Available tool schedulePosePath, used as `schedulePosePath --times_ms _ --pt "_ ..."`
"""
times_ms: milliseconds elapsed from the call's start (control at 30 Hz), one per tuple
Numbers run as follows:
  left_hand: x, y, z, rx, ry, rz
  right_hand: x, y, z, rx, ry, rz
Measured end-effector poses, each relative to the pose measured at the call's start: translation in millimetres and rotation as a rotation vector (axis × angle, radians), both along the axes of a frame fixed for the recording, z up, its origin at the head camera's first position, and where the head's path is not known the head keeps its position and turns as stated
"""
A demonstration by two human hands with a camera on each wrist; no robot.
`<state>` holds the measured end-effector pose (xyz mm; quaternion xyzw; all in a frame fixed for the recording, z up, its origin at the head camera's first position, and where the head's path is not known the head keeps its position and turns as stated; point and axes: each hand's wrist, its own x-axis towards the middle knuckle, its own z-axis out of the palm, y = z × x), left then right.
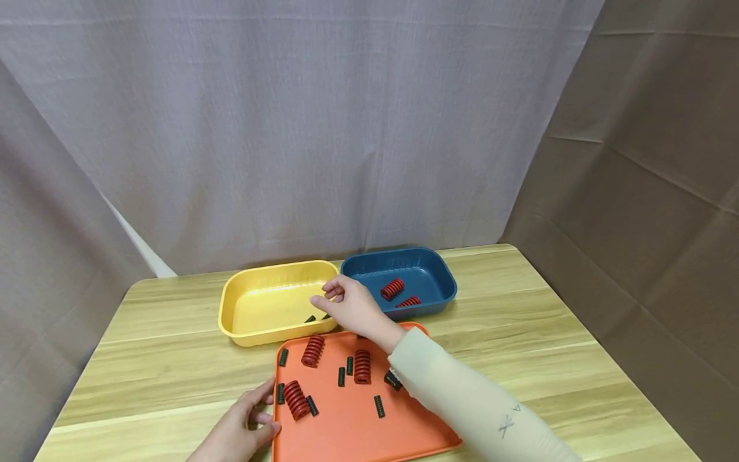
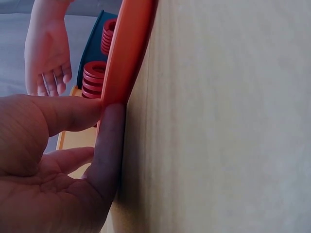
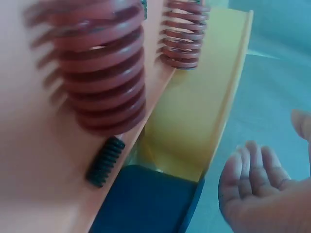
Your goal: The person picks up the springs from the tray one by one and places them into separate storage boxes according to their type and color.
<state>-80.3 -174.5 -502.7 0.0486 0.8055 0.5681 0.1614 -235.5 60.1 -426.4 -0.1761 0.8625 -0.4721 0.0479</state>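
Observation:
My left hand [image 1: 238, 425] pinches the left rim of an orange tray [image 1: 337, 436]; in the left wrist view the thumb [image 2: 73, 110] lies on one side of that rim and a finger on the other. Over the right end of a yellow bin [image 1: 228, 314] hovers my right hand [image 1: 355, 311], its fingers loosely bent and nothing between them. Small dark springs [image 1: 310, 319] lie in that bin, partly hidden by the hand. On the tray are large red springs, one [image 1: 362, 367] near the middle, and several small dark springs [image 1: 379, 406].
A blue bin [image 1: 441, 273] with red springs [image 1: 392, 289] in it stands right of the yellow one, behind the tray. All rest on a wood-grain table [image 1: 519, 314]. Grey curtains [image 1: 260, 128] rise behind and at the sides. My right forearm crosses the tray's right part.

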Motion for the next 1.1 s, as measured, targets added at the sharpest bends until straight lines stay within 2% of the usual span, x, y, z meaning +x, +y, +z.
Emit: schedulePosePath --times_ms 100,233,433,700,933,1100 --pt "-0.2 -0.5 -0.1 0.006 0.000 -0.003 4.1 11.7 -1.2 -0.061 -0.045 0.058" --pt "0.2 -1.4 -0.1 0.012 0.001 -0.006 14.2 27.4 -0.7 -0.069 -0.048 0.128" --pt "0.3 -2.3 -0.1 0.029 -0.008 -0.016 33.7 50.9 -0.2 -0.002 -0.026 0.206" --pt "0.4 -2.1 0.1 0.047 -0.009 -0.024 53.9 77.8 -6.6 0.107 -0.010 0.272" --pt "-0.4 -2.2 -1.6 0.042 -0.001 -0.019 67.4 89.5 -9.6 0.211 -0.039 0.354" --pt "-0.3 -2.5 -1.9 0.030 0.000 -0.017 71.8 94.7 -18.0 0.243 -0.054 0.390"
